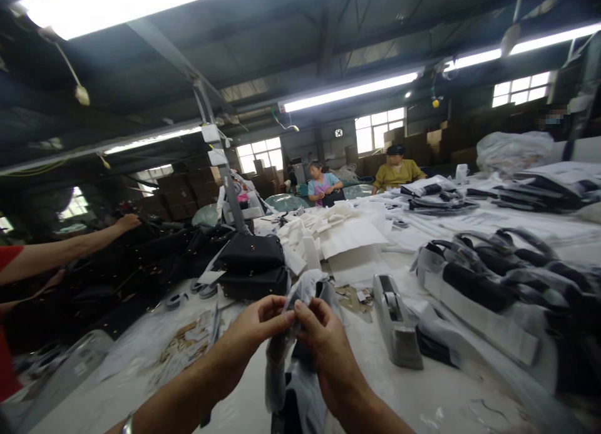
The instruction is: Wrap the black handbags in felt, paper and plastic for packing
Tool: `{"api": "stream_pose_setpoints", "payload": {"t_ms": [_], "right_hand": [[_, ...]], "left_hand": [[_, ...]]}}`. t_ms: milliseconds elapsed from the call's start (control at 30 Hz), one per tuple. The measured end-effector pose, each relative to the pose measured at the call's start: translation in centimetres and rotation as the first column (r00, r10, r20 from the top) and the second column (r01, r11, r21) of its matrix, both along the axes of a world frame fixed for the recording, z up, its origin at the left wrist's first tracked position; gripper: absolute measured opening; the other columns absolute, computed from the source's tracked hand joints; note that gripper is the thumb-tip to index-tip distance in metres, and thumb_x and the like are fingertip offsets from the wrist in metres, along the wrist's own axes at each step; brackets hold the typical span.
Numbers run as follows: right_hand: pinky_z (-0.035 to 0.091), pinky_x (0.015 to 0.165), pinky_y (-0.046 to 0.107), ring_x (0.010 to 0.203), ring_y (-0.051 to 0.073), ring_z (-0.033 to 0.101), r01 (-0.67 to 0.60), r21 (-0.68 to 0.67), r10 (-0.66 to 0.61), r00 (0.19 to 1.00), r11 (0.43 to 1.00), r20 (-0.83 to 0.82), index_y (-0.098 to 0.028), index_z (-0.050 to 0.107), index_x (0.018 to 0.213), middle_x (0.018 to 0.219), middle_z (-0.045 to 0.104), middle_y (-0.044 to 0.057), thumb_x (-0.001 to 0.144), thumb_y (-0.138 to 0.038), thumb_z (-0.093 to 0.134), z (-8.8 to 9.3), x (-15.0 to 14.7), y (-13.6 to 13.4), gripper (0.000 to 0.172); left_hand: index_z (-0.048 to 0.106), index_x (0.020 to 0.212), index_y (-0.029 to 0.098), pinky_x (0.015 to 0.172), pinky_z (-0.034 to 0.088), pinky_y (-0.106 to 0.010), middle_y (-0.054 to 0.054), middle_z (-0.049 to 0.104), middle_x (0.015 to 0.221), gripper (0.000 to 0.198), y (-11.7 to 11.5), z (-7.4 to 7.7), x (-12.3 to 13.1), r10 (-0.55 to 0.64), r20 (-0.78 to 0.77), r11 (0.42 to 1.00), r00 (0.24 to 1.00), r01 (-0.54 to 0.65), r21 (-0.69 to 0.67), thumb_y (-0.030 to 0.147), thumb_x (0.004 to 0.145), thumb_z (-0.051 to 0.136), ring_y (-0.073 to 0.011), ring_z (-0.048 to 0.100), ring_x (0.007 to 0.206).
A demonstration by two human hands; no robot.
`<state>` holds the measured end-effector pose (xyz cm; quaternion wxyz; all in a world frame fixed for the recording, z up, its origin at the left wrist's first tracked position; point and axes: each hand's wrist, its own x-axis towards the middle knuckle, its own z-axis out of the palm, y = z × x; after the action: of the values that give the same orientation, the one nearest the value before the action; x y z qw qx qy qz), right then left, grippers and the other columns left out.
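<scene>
Low in the middle of the head view is a black handbag [286, 412], partly covered by pale, translucent wrapping. Its curved handle [276, 384] is wrapped in the same thin material and rises toward me. My left hand [258, 327] pinches the wrapping [307, 284] near the top of the handle, thumb against fingers. Close beside it, my right hand [326, 337] grips the same wrapping from the right, its thumb almost touching the left one. My fingers hide part of the handle. A grey tape dispenser [397, 324] stands just right of my right hand.
Black bags [251, 262] are stacked ahead on the left, beside a larger black heap. Wrapped handbags [488, 290] stand on the right. White foam sheets [352, 233] lie beyond my hands. At left, a co-worker's arm [75, 249] reaches over the heap; two people sit farther back.
</scene>
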<state>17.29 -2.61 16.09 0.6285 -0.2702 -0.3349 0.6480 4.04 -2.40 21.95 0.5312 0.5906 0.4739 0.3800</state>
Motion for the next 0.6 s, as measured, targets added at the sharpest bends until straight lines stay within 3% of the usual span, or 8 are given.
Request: {"api": "stream_pose_setpoints", "payload": {"t_ms": [167, 300, 467, 533, 600], "right_hand": [[0.050, 0.074, 0.023, 0.098, 0.019, 0.062, -0.016, -0.067, 0.012, 0.998, 0.998, -0.054, -0.019, 0.065, 0.106, 0.107, 0.068, 0.005, 0.077, -0.045, 0.075, 0.4, -0.3, -0.6, 0.040], [0.048, 0.069, 0.023, 0.092, 0.018, 0.063, -0.002, -0.078, -0.003, 0.997, 0.997, -0.071, -0.018, 0.063, 0.107, 0.105, 0.068, 0.006, 0.072, -0.044, 0.080, 0.3, -0.6, -0.4, 0.046], [0.043, 0.060, 0.021, 0.079, 0.016, 0.062, 0.016, -0.034, -0.014, 0.998, 0.999, 0.057, -0.016, 0.065, 0.098, 0.091, 0.069, 0.005, 0.065, -0.052, 0.083, -0.7, -0.4, 0.7, 0.052], [0.043, 0.059, 0.022, 0.076, 0.015, 0.062, -0.048, 0.035, 0.043, 0.991, 0.998, 0.125, -0.016, 0.065, 0.098, 0.089, 0.069, 0.005, 0.070, -0.056, 0.078, -1.2, 0.8, 1.2, 0.050], [0.046, 0.062, 0.025, 0.072, 0.016, 0.063, -0.072, 0.126, 0.028, 0.948, 0.989, 0.318, -0.016, 0.066, 0.094, 0.085, 0.070, 0.005, 0.080, -0.060, 0.066, -2.0, 3.0, 2.2, 0.046]], "left_hand": [[0.072, 0.102, 0.019, 0.092, 0.040, -0.032, -0.003, 0.072, 0.099, 0.043, 0.0, 0.9, -0.5, -0.040, -0.155, 0.999, 0.987, 0.042, 0.011, 0.053, 0.075, 0.071, -0.0261, 0.059, 0.106], [0.074, 0.093, 0.020, 0.087, 0.042, -0.032, -0.003, 0.072, 0.092, 0.042, 0.7, 0.5, -1.3, -0.054, -0.190, 0.998, 0.980, 0.057, 0.009, 0.056, 0.073, 0.071, -0.0254, 0.061, 0.097], [0.073, 0.094, 0.022, 0.080, 0.045, -0.029, -0.001, 0.072, 0.088, 0.041, 0.5, -0.4, -1.0, 0.023, -0.146, 1.000, 0.989, -0.022, 0.011, 0.057, 0.071, 0.073, -0.0244, 0.061, 0.093], [0.073, 0.099, 0.023, 0.081, 0.045, -0.028, -0.001, 0.072, 0.090, 0.042, 0.1, -0.7, -0.8, 0.044, -0.106, 0.999, 0.993, -0.043, 0.011, 0.057, 0.073, 0.071, -0.0237, 0.062, 0.094], [0.073, 0.099, 0.024, 0.082, 0.046, -0.028, -0.001, 0.072, 0.088, 0.044, -0.1, -1.0, -0.9, 0.097, -0.049, 0.995, 0.994, -0.098, -0.009, 0.058, 0.072, 0.071, -0.0230, 0.062, 0.091]]}}
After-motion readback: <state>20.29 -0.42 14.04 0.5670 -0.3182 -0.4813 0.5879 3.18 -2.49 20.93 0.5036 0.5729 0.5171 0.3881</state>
